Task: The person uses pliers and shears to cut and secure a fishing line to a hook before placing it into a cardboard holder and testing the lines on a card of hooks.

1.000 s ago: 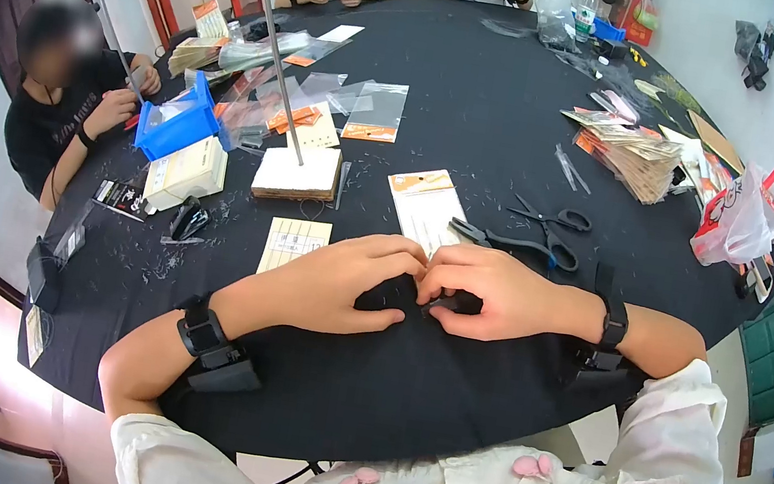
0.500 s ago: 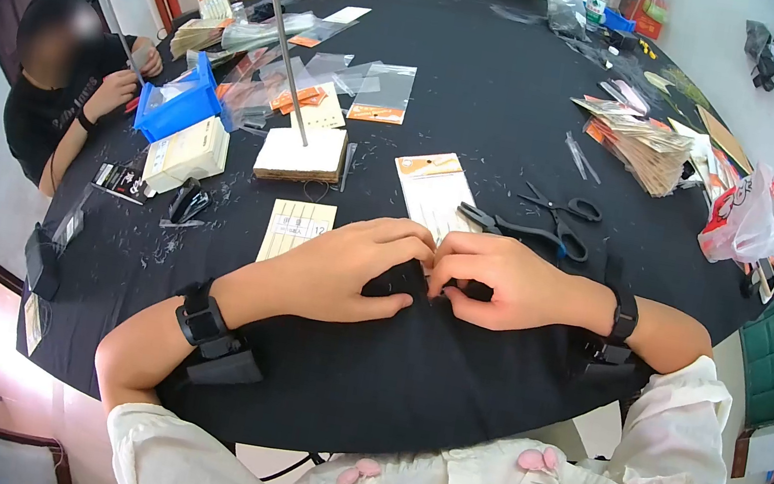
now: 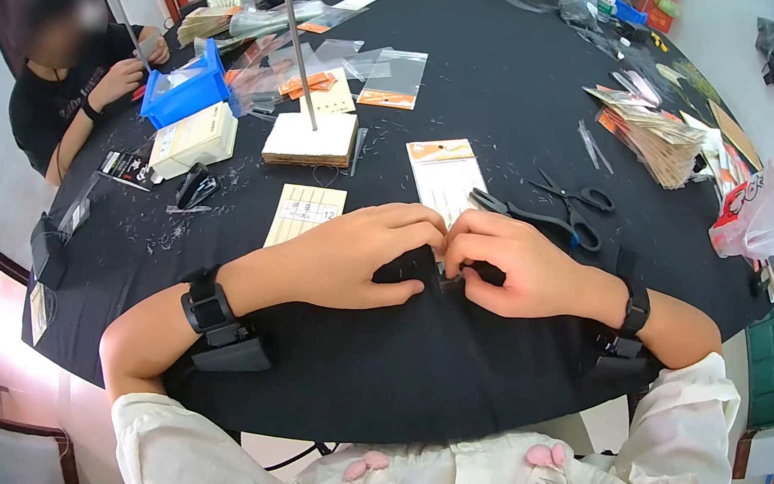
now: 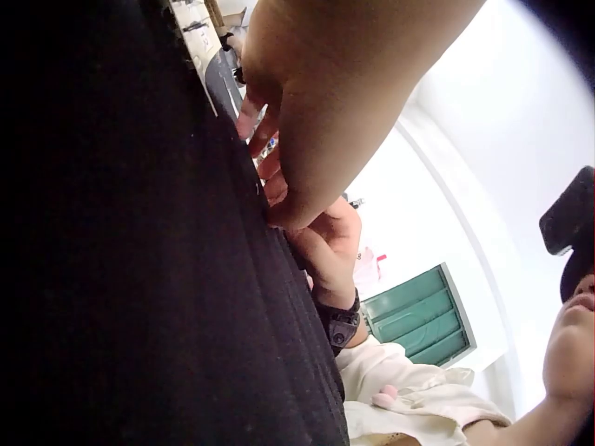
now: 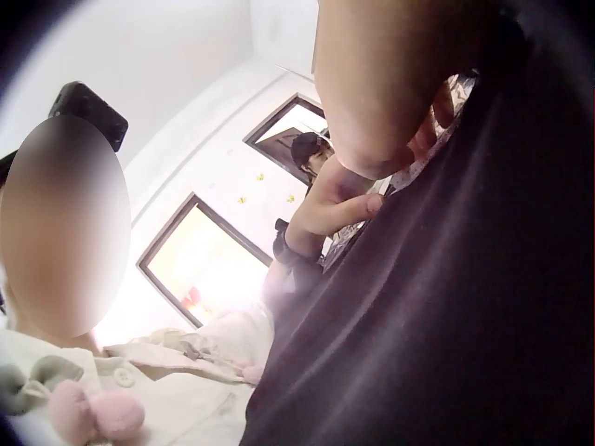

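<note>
In the head view both hands meet over the near part of the table, fingertips together. My left hand (image 3: 371,248) bends its fingers towards the right fingertips, its thumb held apart below. The right hand (image 3: 529,270) curls its index finger and thumb round a small, thin, clearish piece (image 3: 447,274), mostly hidden by the fingers; I cannot tell its kind. Just beyond the fingertips lies a white packet with an orange header (image 3: 445,165). Black-handled pliers (image 3: 528,216) touch its right side, beside black scissors (image 3: 575,206). A lined card marked 12 (image 3: 303,211) is partly under the left forearm.
A metal rod (image 3: 295,35) rises from a white-topped block (image 3: 310,141). To the left are a blue bin (image 3: 188,94), a pale box (image 3: 193,140) and a stapler (image 3: 196,187). Packet stacks (image 3: 652,137) lie at right. Other people sit round the black-covered table.
The head view has shifted, so the table things sit higher and further right. Both hands stay together in nearly the same place. The small piece under the right fingers shows more than half a second ago.
</note>
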Demonstrator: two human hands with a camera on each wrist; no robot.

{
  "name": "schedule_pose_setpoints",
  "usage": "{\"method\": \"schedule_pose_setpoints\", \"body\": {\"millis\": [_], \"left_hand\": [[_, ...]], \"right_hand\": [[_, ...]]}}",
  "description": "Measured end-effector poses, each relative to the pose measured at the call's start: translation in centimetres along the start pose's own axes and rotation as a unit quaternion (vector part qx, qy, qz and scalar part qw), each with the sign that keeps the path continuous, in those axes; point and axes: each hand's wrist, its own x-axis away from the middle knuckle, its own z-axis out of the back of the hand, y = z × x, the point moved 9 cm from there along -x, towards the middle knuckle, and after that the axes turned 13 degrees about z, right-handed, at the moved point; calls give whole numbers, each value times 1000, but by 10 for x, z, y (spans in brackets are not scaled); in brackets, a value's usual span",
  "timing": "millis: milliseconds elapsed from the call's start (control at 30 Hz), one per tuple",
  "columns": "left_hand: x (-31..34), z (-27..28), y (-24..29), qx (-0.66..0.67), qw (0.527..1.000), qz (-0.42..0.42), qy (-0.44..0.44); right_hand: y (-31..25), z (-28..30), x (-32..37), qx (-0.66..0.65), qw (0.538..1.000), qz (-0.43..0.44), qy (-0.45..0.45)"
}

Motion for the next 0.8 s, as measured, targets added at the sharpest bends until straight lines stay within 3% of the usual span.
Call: {"method": "schedule_pose_setpoints", "body": {"millis": [633, 700, 800], "left_hand": [[0, 3, 4, -8, 1000, -15, 24], [0, -1, 0, -5, 1000, 16, -17], [0, -1, -1, -8, 1000, 10, -7]], "right_hand": [[2, -2, 2, -11, 1000, 0, -6], [1, -2, 1, -9, 1000, -4, -5], [1, -1, 1, -5, 1000, -6, -9]]}}
